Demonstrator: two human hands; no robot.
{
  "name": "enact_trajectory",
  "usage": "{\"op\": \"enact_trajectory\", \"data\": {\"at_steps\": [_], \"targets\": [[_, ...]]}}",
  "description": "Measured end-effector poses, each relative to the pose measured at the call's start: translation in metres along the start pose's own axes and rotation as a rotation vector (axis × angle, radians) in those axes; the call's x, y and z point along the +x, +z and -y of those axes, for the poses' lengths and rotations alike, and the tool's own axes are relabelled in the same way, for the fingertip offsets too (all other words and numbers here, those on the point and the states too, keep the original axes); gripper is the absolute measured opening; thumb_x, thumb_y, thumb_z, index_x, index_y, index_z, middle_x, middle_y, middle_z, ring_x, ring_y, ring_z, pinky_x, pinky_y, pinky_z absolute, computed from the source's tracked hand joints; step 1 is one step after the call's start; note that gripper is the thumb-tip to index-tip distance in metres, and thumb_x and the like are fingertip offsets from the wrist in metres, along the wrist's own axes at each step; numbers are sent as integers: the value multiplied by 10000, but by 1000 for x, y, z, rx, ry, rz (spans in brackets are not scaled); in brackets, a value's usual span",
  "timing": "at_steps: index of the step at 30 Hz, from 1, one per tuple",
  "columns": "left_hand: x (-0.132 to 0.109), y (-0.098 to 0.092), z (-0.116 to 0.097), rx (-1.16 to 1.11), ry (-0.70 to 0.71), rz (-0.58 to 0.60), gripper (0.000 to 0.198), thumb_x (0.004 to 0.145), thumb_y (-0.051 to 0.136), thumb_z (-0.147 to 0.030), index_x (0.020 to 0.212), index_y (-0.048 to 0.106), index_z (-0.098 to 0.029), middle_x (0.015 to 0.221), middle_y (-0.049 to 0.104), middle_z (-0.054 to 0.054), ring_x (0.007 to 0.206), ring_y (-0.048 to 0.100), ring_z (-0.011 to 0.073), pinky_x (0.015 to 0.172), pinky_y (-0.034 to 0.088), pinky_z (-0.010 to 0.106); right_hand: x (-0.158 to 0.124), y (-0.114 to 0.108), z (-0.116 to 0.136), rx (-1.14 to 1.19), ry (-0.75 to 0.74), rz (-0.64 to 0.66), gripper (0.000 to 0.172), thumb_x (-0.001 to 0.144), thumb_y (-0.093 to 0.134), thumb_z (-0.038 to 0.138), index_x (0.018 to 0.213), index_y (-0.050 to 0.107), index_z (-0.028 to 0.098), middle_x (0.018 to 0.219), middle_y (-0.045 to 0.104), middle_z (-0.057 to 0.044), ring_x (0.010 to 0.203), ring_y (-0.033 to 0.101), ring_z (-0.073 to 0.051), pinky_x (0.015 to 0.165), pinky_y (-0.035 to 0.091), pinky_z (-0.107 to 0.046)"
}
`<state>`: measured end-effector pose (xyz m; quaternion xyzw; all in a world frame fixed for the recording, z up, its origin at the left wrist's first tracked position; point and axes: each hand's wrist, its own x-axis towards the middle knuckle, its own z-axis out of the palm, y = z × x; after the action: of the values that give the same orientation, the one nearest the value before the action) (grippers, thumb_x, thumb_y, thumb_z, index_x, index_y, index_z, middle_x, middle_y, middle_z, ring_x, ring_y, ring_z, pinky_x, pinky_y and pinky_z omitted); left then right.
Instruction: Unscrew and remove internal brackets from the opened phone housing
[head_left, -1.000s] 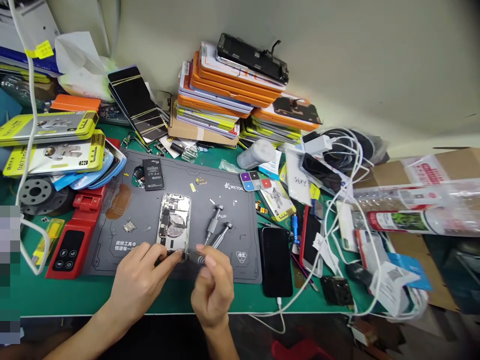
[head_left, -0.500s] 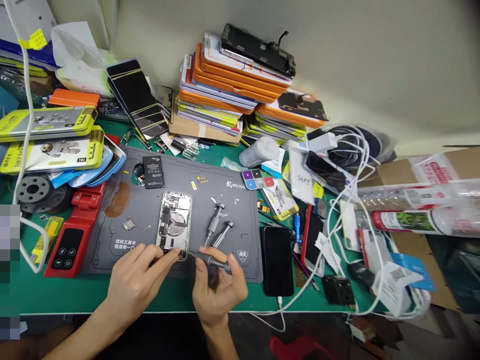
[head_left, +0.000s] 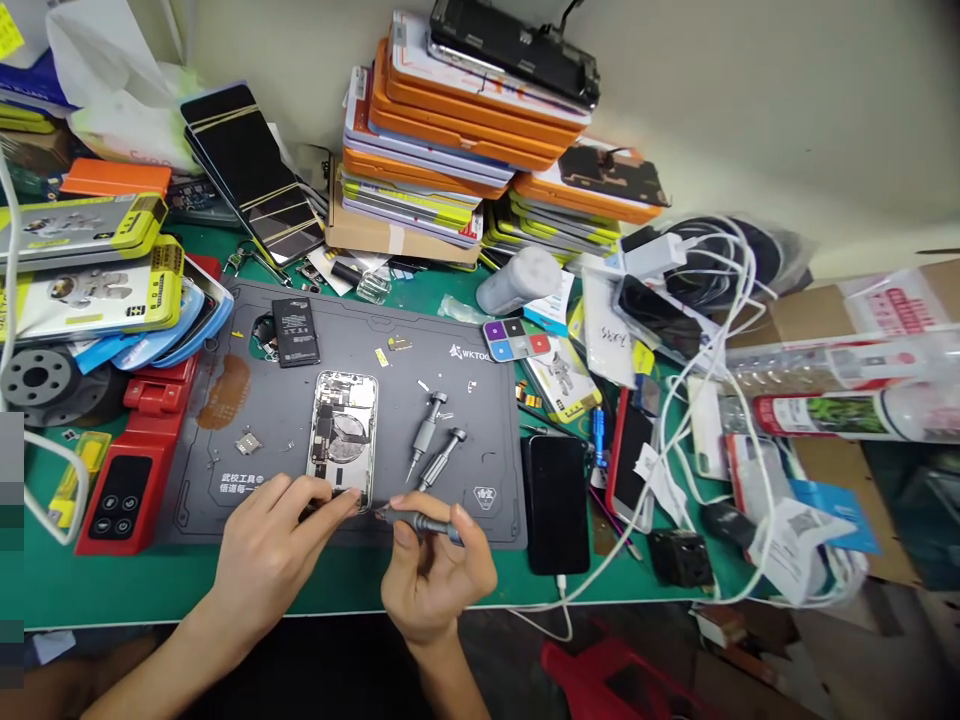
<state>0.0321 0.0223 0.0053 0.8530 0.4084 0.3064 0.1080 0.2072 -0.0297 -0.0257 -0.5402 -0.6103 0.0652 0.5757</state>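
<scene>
An opened phone housing (head_left: 350, 400) lies on the grey work mat (head_left: 247, 400), its circuit board and round coil showing. My left hand (head_left: 270, 550) is at the phone's lower end, fingers closed on its bottom edge and hiding part of it. In my right hand (head_left: 439, 580) is a grey screwdriver (head_left: 427, 524), gripped between thumb and fingers. It points left at the phone's lower right corner; whether its tip touches is too small to tell. Two more screwdrivers, one (head_left: 425, 432) beside the other (head_left: 444, 456), rest right of the phone. A black battery (head_left: 297, 333) lies above it.
A black phone (head_left: 559, 505) with a white cable stands right of the mat. On the left is a red device (head_left: 124, 495) with buttons. Stacked boxes (head_left: 450, 130) rise at the back, and tangled white cables (head_left: 739, 300) run down the right side.
The camera view has shifted slightly, so the table and phone appear higher in the picture. Both hands keep nearly the same pose, the screwdriver still held at the phone's lower corner.
</scene>
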Motion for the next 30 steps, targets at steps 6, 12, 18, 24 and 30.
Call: {"op": "enact_trajectory", "data": {"at_steps": [6, 12, 18, 24, 30], "targets": [[1, 0, 2, -18, -9, 14, 242, 1033, 697, -104, 1237, 765, -215, 942, 716, 5, 770, 448, 172, 706, 393, 324, 3, 1, 0, -59, -47, 34, 568, 1097, 564, 22, 1613, 382, 174, 1086, 685, -102, 921, 736, -196, 732, 720, -367], [1, -3, 0, -95, -45, -24, 251, 1042, 689, -116, 1254, 759, -230, 926, 714, -2, 768, 476, 159, 703, 410, 308, 8, -1, 3, -130, -206, 68, 494, 1011, 747, 0, 1409, 559, 223, 1055, 751, -61, 885, 761, -192, 696, 710, -331], [1, -13, -3, -169, -149, -126, 257, 1024, 705, -75, 1239, 736, -213, 891, 660, -8, 822, 571, 129, 788, 462, 291, 8, -1, 4, -60, -213, 112, 490, 1124, 487, 87, 1592, 414, 209, 1510, 605, -193, 1290, 700, -303, 831, 749, -517], [-3, -8, -3, -101, -139, -105, 261, 993, 757, -86, 1206, 760, -236, 906, 676, -3, 831, 543, 154, 796, 441, 311, 1, -2, -1, -39, -124, 40, 491, 1153, 494, 128, 1632, 427, 217, 1426, 620, -177, 1198, 727, -278, 738, 738, -435], [-2, -4, -4, -68, -73, -38, 219, 995, 778, -142, 1200, 765, -220, 940, 699, 14, 874, 547, 175, 812, 421, 336, 3, -4, 1, -1, 16, -24, 636, 1064, 654, 11, 1615, 423, 227, 1123, 722, -86, 853, 748, -180, 705, 728, -360]]}}
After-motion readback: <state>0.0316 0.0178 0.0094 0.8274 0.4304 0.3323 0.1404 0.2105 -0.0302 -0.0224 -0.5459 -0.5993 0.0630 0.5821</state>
